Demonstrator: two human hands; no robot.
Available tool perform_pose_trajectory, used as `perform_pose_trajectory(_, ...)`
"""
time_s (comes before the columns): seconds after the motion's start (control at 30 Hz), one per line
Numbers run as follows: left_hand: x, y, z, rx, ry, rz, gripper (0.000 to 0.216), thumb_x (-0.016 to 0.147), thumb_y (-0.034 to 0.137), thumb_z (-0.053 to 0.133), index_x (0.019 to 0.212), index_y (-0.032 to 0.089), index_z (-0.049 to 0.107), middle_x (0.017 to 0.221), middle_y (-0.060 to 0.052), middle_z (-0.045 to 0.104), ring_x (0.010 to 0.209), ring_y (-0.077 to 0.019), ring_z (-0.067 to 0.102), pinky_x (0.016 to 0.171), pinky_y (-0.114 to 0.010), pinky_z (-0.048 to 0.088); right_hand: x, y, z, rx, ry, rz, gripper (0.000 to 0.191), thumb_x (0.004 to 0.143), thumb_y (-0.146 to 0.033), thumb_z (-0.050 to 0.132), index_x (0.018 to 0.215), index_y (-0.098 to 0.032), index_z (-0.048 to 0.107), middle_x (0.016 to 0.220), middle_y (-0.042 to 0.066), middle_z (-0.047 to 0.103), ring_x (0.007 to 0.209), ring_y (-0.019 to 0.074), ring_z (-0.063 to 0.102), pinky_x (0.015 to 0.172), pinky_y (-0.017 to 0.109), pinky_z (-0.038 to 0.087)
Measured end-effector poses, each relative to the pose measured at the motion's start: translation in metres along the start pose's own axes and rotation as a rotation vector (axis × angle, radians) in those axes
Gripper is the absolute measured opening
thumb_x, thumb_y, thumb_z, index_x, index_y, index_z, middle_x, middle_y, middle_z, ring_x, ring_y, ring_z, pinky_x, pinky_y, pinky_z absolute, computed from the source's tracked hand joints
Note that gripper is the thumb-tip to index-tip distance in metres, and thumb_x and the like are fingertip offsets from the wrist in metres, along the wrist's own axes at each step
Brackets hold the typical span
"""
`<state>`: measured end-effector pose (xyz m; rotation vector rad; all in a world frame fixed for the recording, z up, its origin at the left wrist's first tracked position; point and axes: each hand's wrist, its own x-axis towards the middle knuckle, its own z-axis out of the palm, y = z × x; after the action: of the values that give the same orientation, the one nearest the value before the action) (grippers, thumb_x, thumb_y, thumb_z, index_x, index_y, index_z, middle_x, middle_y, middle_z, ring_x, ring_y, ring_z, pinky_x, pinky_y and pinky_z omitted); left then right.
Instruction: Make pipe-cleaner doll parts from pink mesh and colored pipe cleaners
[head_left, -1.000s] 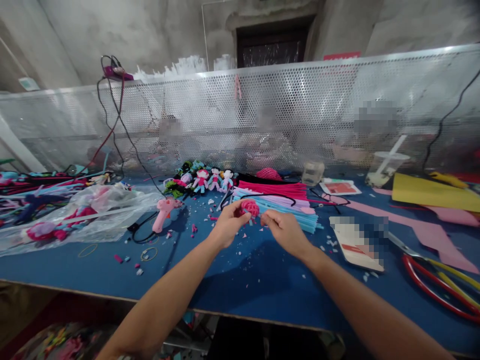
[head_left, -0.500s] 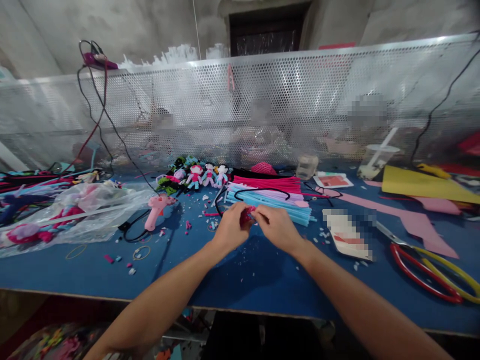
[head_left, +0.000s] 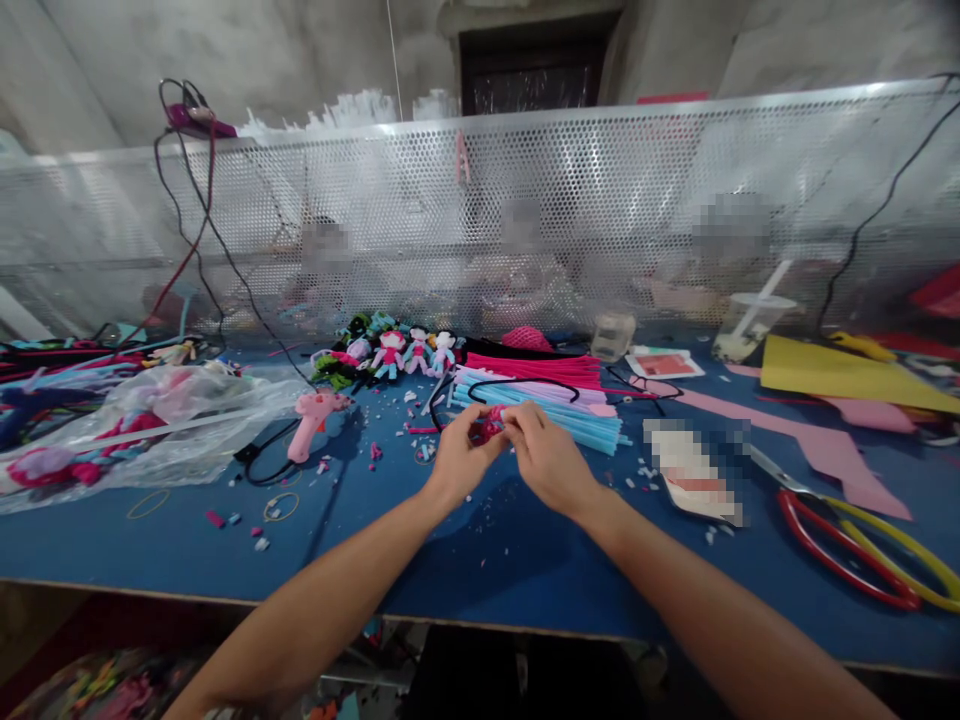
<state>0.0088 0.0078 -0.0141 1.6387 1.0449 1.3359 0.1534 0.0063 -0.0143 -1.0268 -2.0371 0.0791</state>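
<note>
A small magenta fuzzy piece (head_left: 492, 424), apparently twisted pipe cleaner, is pinched between the fingertips of both hands above the blue table. My left hand (head_left: 459, 458) closes on it from the left, and my right hand (head_left: 553, 460) meets it from the right, fingers bent together. The fingers hide much of its shape. Just beyond my hands lie bundles of light blue pipe cleaners (head_left: 581, 428) and magenta pipe cleaners (head_left: 532, 369), with a bent black pipe cleaner (head_left: 517, 381) across them. Several small fuzzy dolls (head_left: 418, 350) sit behind, to the left.
A pink glue gun (head_left: 311, 422) rests left, beside a plastic bag (head_left: 225, 415). Scissors (head_left: 847, 550), a masked white item (head_left: 694, 475) and pink felt (head_left: 817, 440) lie right. A plastic cup (head_left: 750, 325) stands near the perforated metal screen (head_left: 420, 230). Scraps dot the table.
My right hand has turned slightly and shifted a little left, with its fingers now higher and closer to the left hand. More of the magenta piece shows between the fingers.
</note>
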Motion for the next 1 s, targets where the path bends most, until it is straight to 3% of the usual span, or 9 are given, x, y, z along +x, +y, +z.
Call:
perform_pose_trajectory(0.17, -0.001, 0.004, 0.003, -0.321, -0.051, -0.139, 0.028, 0.067, 0.024, 0.070, 0.093, 0.016, 0.065, 0.082, -0.002, 0.063, 0.066, -0.0113, 0.053, 0.061, -0.023, 0.041, 0.003, 0.009, -0.004, 0.212, 0.094, -0.076, 0.019, 0.092, -0.017, 0.042, 0.102, -0.022, 0.057, 0.093, 0.006, 0.059, 0.087, 0.0185, 0.057, 0.077, 0.032, 0.046)
perform_pose_trajectory(0.3, -0.002, 0.005, 0.004, -0.367, -0.083, -0.156, 0.031, 0.063, 0.020, 0.072, 0.093, 0.016, 0.068, 0.077, -0.001, 0.064, 0.066, -0.0117, 0.054, 0.062, -0.024, 0.042, 0.003, 0.011, -0.010, 0.210, 0.051, -0.163, 0.025, 0.090, -0.019, 0.046, 0.101, -0.028, 0.066, 0.088, 0.004, 0.054, 0.078, 0.0162, 0.054, 0.069, 0.031, 0.047)
perform_pose_trajectory(0.43, -0.003, 0.003, 0.003, -0.207, -0.055, -0.060, 0.034, 0.068, 0.021, 0.069, 0.101, 0.017, 0.067, 0.085, -0.003, 0.067, 0.072, -0.0144, 0.056, 0.066, -0.026, 0.044, 0.007, 0.006, -0.012, 0.284, 0.112, 0.031, 0.026, 0.084, -0.024, 0.057, 0.109, -0.028, 0.063, 0.103, 0.006, 0.055, 0.087, 0.0185, 0.056, 0.068, 0.031, 0.049)
perform_pose_trajectory(0.63, -0.005, 0.000, 0.004, -0.015, -0.023, 0.072, 0.025, 0.072, 0.022, 0.066, 0.097, 0.021, 0.071, 0.104, -0.007, 0.063, 0.094, -0.0198, 0.057, 0.078, -0.029, 0.045, 0.013, 0.009, -0.012, 0.471, -0.038, 0.267, 0.022, 0.079, -0.026, 0.057, 0.100, -0.022, 0.062, 0.094, 0.004, 0.065, 0.081, 0.0172, 0.060, 0.069, 0.030, 0.050)
perform_pose_trajectory(0.73, -0.005, 0.000, 0.006, -0.187, -0.006, -0.070, 0.019, 0.076, 0.030, 0.064, 0.089, 0.020, 0.073, 0.108, -0.007, 0.060, 0.088, -0.0173, 0.057, 0.068, -0.025, 0.045, 0.013, 0.013, -0.012, 0.545, -0.031, 0.317, 0.021, 0.076, -0.027, 0.061, 0.096, -0.021, 0.063, 0.093, 0.003, 0.065, 0.084, 0.0170, 0.061, 0.074, 0.031, 0.049)
perform_pose_trajectory(0.83, -0.002, 0.001, 0.006, -0.394, 0.022, -0.244, 0.024, 0.073, 0.035, 0.068, 0.088, 0.018, 0.074, 0.093, -0.006, 0.064, 0.070, -0.0118, 0.055, 0.057, -0.022, 0.041, 0.014, 0.014, -0.012, 0.629, -0.016, 0.317, 0.019, 0.075, -0.028, 0.063, 0.092, -0.020, 0.063, 0.091, 0.003, 0.066, 0.085, 0.0167, 0.061, 0.077, 0.031, 0.048)
perform_pose_trajectory(1.0, 0.002, 0.001, 0.005, -0.548, 0.059, -0.279, 0.030, 0.064, 0.031, 0.076, 0.092, 0.018, 0.074, 0.087, -0.004, 0.069, 0.067, -0.0092, 0.054, 0.060, -0.021, 0.042, 0.013, 0.013, -0.009, 0.741, -0.001, 0.321, 0.024, 0.078, -0.033, 0.063, 0.099, -0.020, 0.066, 0.096, 0.005, 0.068, 0.089, 0.0178, 0.062, 0.081, 0.033, 0.048)
